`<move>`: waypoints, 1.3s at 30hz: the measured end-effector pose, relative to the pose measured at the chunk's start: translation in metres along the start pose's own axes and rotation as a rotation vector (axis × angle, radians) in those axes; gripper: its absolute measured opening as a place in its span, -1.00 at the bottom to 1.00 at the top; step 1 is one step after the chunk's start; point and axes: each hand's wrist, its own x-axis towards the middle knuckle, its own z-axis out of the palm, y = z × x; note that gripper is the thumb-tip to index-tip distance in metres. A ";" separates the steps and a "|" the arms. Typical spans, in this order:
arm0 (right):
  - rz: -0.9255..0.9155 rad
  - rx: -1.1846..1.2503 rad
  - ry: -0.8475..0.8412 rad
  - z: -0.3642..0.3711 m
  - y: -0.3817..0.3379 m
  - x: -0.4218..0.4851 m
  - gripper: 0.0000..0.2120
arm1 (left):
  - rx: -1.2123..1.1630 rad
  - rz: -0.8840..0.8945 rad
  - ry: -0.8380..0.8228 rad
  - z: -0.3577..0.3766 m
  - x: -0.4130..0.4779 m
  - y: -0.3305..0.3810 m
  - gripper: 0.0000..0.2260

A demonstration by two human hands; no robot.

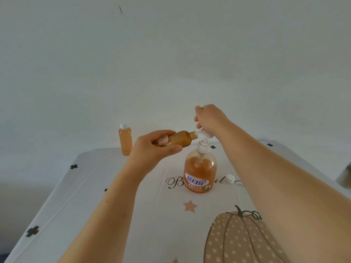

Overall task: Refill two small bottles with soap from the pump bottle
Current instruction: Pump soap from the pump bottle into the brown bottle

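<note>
A pump bottle [199, 171] of orange soap stands mid-table, its white pump head [204, 136] under my right hand [209, 116], which presses down on it. My left hand [154, 147] holds a small open bottle [180, 139] nearly horizontal, its threaded neck touching the pump's nozzle. Orange soap fills most of it. A second small bottle [125, 142], capped white and full of orange soap, stands upright at the table's far left. A loose white cap [229, 179] lies on the cloth to the right of the pump bottle.
The table [91, 186] wears a white cloth printed with black clovers, a star and a dotted pumpkin [237, 238]. A pale wall rises right behind the table's far edge. Something grey and blurred shows at the right edge [344, 177].
</note>
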 end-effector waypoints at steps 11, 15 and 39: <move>0.168 -0.237 -0.037 0.020 -0.001 0.017 -0.64 | -0.189 -0.020 -0.027 -0.001 0.007 -0.023 -0.66; 0.159 -0.231 -0.029 0.026 0.009 0.026 -0.58 | -0.308 -0.024 -0.066 -0.005 0.009 -0.029 -0.68; 0.165 -0.050 -0.160 -0.006 -0.009 -0.003 -0.53 | -0.808 -0.101 -0.078 0.007 -0.001 -0.029 -0.76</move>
